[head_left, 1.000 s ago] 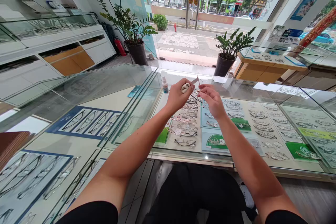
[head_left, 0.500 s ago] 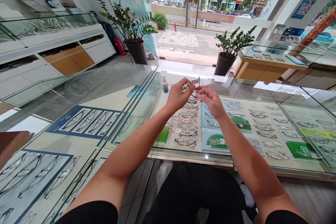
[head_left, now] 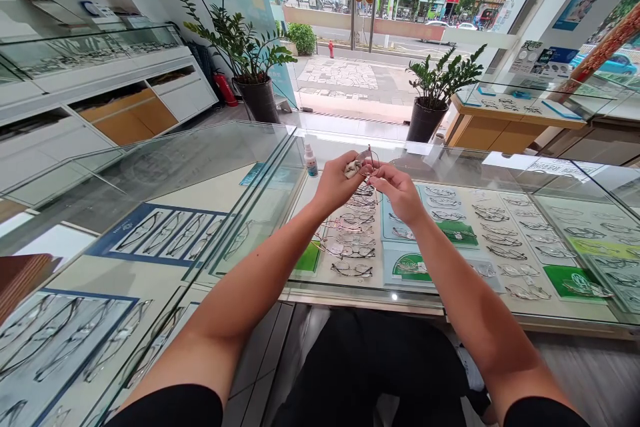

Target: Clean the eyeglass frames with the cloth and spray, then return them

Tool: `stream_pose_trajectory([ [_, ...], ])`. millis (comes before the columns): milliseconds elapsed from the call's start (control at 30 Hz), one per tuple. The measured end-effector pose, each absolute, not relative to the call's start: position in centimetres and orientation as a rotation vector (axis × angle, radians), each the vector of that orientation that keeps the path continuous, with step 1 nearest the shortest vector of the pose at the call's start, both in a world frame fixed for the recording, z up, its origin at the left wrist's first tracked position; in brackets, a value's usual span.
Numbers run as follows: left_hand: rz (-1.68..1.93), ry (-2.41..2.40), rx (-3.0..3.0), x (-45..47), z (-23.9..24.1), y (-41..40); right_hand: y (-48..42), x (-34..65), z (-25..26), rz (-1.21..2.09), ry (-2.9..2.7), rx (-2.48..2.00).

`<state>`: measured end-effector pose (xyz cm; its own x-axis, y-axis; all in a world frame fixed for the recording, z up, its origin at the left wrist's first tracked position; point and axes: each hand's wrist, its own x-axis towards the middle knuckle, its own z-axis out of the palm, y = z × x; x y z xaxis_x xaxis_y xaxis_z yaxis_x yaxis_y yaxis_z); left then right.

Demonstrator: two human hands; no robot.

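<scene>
Both my hands are raised over a glass display counter. My left hand is closed around a small pale cloth pressed to a lens of a thin-framed pair of glasses. My right hand pinches the same glasses from the right side, fingers curled. A small white spray bottle stands on the glass just left of my left hand.
Under the glass lie several rows of glasses on white, blue and green cards. A second glass case meets it at the left. Two potted plants stand by the shop's glass front, shelving at the far left.
My hands have come closer together and the glasses have turned and dropped slightly, lens now against the cloth. The camera has shifted a little.
</scene>
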<state>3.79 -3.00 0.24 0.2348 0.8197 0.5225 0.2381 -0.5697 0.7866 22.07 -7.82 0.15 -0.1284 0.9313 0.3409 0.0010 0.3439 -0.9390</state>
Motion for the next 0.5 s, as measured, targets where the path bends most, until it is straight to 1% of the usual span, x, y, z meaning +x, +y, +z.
stream_pose_trajectory([
  [333, 1.324, 0.986, 1.911, 3.72, 0.36, -3.04, -7.55, 22.49, 0.59, 0.999, -1.437, -0.883],
  [500, 1.307, 0.881, 1.869, 3.75, 0.74, -3.14, -7.39, 22.59, 0.55, 0.979, -1.357, -0.908],
])
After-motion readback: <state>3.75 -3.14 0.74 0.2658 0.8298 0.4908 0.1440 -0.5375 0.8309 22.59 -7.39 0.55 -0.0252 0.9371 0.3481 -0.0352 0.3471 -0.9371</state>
